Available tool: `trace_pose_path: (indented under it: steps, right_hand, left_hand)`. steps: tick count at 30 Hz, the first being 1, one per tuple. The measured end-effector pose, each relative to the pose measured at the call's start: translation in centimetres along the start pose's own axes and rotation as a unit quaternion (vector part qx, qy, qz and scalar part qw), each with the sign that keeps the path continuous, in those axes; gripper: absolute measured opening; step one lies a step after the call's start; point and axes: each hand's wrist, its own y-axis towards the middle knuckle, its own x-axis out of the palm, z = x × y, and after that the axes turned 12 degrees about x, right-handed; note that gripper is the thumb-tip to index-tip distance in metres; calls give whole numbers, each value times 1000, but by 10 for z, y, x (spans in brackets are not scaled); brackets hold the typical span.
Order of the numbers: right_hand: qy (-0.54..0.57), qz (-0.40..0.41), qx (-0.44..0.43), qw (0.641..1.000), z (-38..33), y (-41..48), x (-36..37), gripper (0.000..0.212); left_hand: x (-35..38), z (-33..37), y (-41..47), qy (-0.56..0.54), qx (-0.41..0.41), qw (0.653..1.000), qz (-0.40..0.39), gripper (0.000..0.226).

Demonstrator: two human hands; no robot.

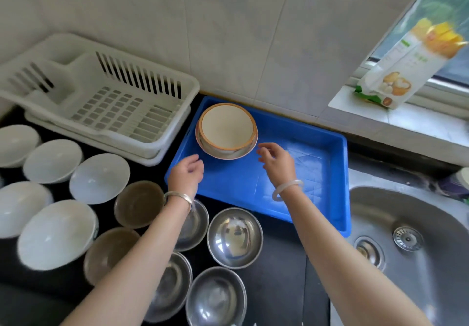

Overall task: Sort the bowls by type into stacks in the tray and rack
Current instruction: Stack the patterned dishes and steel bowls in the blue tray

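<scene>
- Head view, blue tray (317, 148): it sat on the dark counter (279, 287) against the tiled wall, between the white rack (101, 97) and the steel sink (406, 249).
- Orange-rimmed bowls (227, 130): one cream bowl nested upright in another of the same kind, standing in the tray's far left corner.
- Your left hand (186, 173): it hovered over the tray's left edge, just near-left of the nested pair, with the fingers loosely curled, released and grasping nothing. It was not touching the bowls.
- Your right hand (278, 161): it hovered over the tray floor just right of the pair, with the fingers relaxed, spread a little and holding nothing.
- Silver bangle (177, 197) on your left wrist; pale bangle (288, 190) on your right wrist.
- Rack: it stood on the counter left of the tray, its slotted floor visible.
- White bowls (52, 161): five stood upright and unstacked on the counter at far left, in front of the rack.
- Brown translucent bowls (138, 204): two, upright, stood between the white group and your left forearm.
- Steel bowls (234, 237): four, upright, stood on the counter near the tray's front edge. One was partly hidden under your left forearm.
- Printed carton (406, 67): it leaned on the window sill at upper right, blurred.
</scene>
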Motion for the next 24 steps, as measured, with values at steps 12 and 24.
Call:
trace_pose_path:
  steps: [12,24]
  right_hand:
    - [-74,-2,92,993,126,-125,-18,18]
    - [52,-116,210,969,146,-119,-6,28]
  left_hand:
    - [-36,-61,-162,232,-44,967,-96,33]
    - [-22,-43,-157,485,12,834,-262,25]
